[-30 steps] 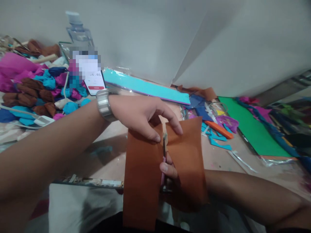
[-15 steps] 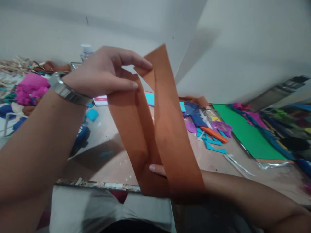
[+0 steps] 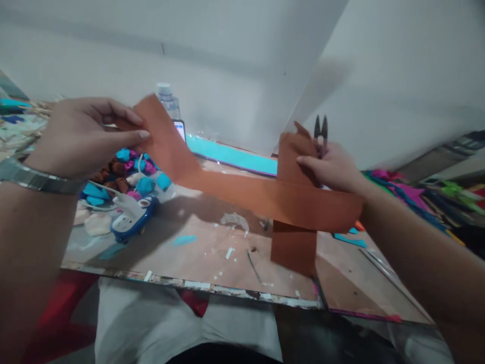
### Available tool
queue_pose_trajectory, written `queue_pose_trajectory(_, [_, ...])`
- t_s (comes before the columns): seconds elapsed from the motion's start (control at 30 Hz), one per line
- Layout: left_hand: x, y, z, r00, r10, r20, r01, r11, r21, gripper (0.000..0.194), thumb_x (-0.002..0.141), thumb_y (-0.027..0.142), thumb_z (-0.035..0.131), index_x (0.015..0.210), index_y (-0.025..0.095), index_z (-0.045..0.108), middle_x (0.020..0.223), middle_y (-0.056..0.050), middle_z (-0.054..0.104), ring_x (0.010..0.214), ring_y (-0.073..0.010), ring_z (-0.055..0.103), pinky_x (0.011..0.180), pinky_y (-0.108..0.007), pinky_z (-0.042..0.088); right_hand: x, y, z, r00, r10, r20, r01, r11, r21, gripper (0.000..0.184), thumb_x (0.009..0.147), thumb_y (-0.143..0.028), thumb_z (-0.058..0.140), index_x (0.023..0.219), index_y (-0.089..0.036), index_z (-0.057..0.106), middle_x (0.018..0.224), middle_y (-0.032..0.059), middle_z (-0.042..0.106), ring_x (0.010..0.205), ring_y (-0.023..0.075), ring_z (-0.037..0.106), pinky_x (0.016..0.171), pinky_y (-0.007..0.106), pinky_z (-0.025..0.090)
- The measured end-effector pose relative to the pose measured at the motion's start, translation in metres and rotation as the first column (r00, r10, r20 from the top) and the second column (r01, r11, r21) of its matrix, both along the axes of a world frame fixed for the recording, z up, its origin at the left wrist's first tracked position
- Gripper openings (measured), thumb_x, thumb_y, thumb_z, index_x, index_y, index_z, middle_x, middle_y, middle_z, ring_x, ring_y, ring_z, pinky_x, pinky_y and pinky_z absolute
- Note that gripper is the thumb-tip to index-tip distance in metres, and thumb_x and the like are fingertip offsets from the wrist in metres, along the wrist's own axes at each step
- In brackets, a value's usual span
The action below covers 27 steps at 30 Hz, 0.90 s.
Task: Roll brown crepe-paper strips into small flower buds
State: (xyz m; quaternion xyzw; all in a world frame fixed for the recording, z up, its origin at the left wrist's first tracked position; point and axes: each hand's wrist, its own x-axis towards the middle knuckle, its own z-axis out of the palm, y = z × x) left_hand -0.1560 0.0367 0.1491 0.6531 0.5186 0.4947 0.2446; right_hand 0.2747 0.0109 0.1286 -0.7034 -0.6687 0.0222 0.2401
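Observation:
Two brown paper strips are held up over the table. My left hand (image 3: 89, 134) pinches the end of the long brown strip (image 3: 242, 194), which runs across to the right. My right hand (image 3: 331, 167) grips the second brown strip (image 3: 293, 242), which hangs down, and also holds small black scissors (image 3: 321, 130) with the tips pointing up. The two strips cross in front of my right hand. A metal watch (image 3: 36, 177) is on my left wrist.
A glass-topped table (image 3: 197, 253) carries a blue and white glue gun (image 3: 132, 220), crumpled blue, pink and brown paper balls (image 3: 131, 167), a clear bottle (image 3: 167, 103), a phone (image 3: 180, 130), a turquoise sheet (image 3: 235, 156) and coloured scraps at right (image 3: 417, 194). White walls meet behind.
The brown sheet, being cut a second ago, is now two separate strips. My hands have moved apart, left hand to the left, right hand up and to the right with the scissors.

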Motion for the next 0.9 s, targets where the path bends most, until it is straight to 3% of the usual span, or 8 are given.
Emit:
queue_pose_trajectory(0.13, [-0.024, 0.010, -0.002, 0.971, 0.022, -0.240, -0.011, 0.999, 0.046, 0.030, 0.065, 0.042, 0.090, 0.091, 0.028, 0.082, 0.092, 0.004, 0.075, 0.089, -0.0196, 0.061, 0.082, -0.033, 0.047, -0.010, 0.044, 0.035, 0.889, 0.071, 0.452, -0.207, 0.944, 0.258, 0.037, 0.100, -0.028, 0.046, 0.091, 0.004, 0.063, 0.123, 0.0216, 0.068, 0.103, 0.0104, 0.062, 0.076, 0.034, 0.034])
queue_pose_trajectory(0.23, [-0.040, 0.017, 0.001, 0.919, 0.055, -0.391, -0.059, 0.998, 0.001, 0.033, 0.067, 0.046, 0.089, 0.096, 0.032, 0.082, 0.087, 0.011, 0.073, 0.092, -0.0175, 0.060, 0.086, -0.030, 0.044, -0.041, 0.079, 0.035, 0.819, 0.133, 0.559, -0.283, 0.940, 0.192, 0.055, 0.104, -0.033, 0.027, 0.098, 0.010, 0.061, 0.135, 0.0185, 0.060, 0.107, 0.0055, 0.061, 0.073, 0.028, 0.032])
queue_pose_trajectory(0.3, [-0.048, 0.021, 0.000, 0.876, 0.027, -0.482, -0.069, 0.995, -0.070, 0.039, 0.070, 0.052, 0.086, 0.104, 0.035, 0.080, 0.088, 0.013, 0.073, 0.092, -0.0167, 0.060, 0.088, -0.029, 0.045, -0.063, 0.101, 0.017, 0.799, 0.209, 0.563, -0.289, 0.956, 0.057, 0.042, 0.107, -0.019, 0.033, 0.120, 0.010, 0.060, 0.140, 0.0186, 0.058, 0.110, 0.0095, 0.064, 0.079, 0.025, 0.037])
queue_pose_trajectory(0.37, [-0.057, 0.025, -0.003, 0.830, 0.055, -0.555, -0.114, 0.991, -0.073, 0.041, 0.073, 0.053, 0.082, 0.106, 0.030, 0.081, 0.091, 0.010, 0.075, 0.089, -0.0173, 0.061, 0.089, -0.031, 0.047, -0.081, 0.117, -0.011, 0.792, 0.269, 0.548, -0.289, 0.956, -0.052, 0.032, 0.104, -0.014, 0.052, 0.133, -0.003, 0.062, 0.138, 0.0184, 0.063, 0.104, 0.0188, 0.070, 0.084, 0.027, 0.044])
queue_pose_trajectory(0.47, [-0.067, 0.028, -0.010, 0.745, 0.073, -0.663, -0.164, 0.984, -0.076, 0.041, 0.076, 0.046, 0.077, 0.110, 0.024, 0.081, 0.091, 0.005, 0.078, 0.085, -0.0165, 0.064, 0.089, -0.033, 0.050, -0.092, 0.129, -0.057, 0.787, 0.355, 0.504, -0.292, 0.935, -0.201, 0.041, 0.095, -0.039, 0.075, 0.125, -0.012, 0.069, 0.133, 0.0204, 0.066, 0.105, 0.0311, 0.071, 0.088, 0.036, 0.051])
queue_pose_trajectory(0.57, [-0.072, 0.025, -0.011, 0.761, 0.062, -0.645, -0.172, 0.979, -0.109, 0.042, 0.078, 0.043, 0.075, 0.113, 0.021, 0.081, 0.092, 0.004, 0.078, 0.083, -0.0172, 0.066, 0.087, -0.034, 0.053, -0.088, 0.127, -0.090, 0.818, 0.356, 0.452, -0.266, 0.930, -0.253, 0.050, 0.098, -0.060, 0.062, 0.116, -0.014, 0.070, 0.126, 0.0208, 0.067, 0.106, 0.0335, 0.069, 0.089, 0.040, 0.052])
queue_pose_trajectory(0.8, [-0.076, 0.027, -0.009, 0.715, 0.044, -0.698, -0.347, 0.889, -0.300, 0.040, 0.091, 0.050, 0.064, 0.103, 0.017, 0.082, 0.065, 0.004, 0.070, 0.071, -0.0162, 0.061, 0.090, -0.037, 0.055, -0.069, 0.111, -0.110, 0.902, 0.253, 0.351, -0.196, 0.962, -0.192, 0.041, 0.099, -0.050, 0.063, 0.124, -0.017, 0.061, 0.132, 0.0178, 0.060, 0.109, 0.0300, 0.065, 0.087, 0.037, 0.050])
queue_pose_trajectory(0.9, [-0.089, 0.041, -0.019, 0.638, 0.061, -0.767, -0.320, 0.928, -0.192, 0.046, 0.092, 0.058, 0.062, 0.105, 0.018, 0.082, 0.066, 0.006, 0.068, 0.074, -0.0145, 0.059, 0.095, -0.038, 0.054, -0.064, 0.103, -0.108, 0.907, 0.278, 0.318, -0.235, 0.957, -0.168, 0.042, 0.094, -0.046, 0.069, 0.124, -0.017, 0.061, 0.131, 0.0160, 0.061, 0.110, 0.0298, 0.064, 0.089, 0.037, 0.050])
